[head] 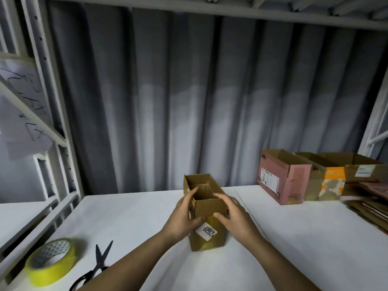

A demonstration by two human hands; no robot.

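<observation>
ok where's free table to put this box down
Bare table lies left of the cardboard box, beyond the tape roll and scissors, and again on its right, up to the pink box. Crowded: the far right, with more open boxes and the flat cardboard stack.

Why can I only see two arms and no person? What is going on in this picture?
The camera sits on the person's head and looks down, so you see only their arms. The left hand and right hand both hold a small cardboard box, open on top, standing on a white table. Its sticker reads 7020. A yellow tape roll and black scissors lie to the left. More open boxes stand at the back right, beside flattened cardboard.
</observation>
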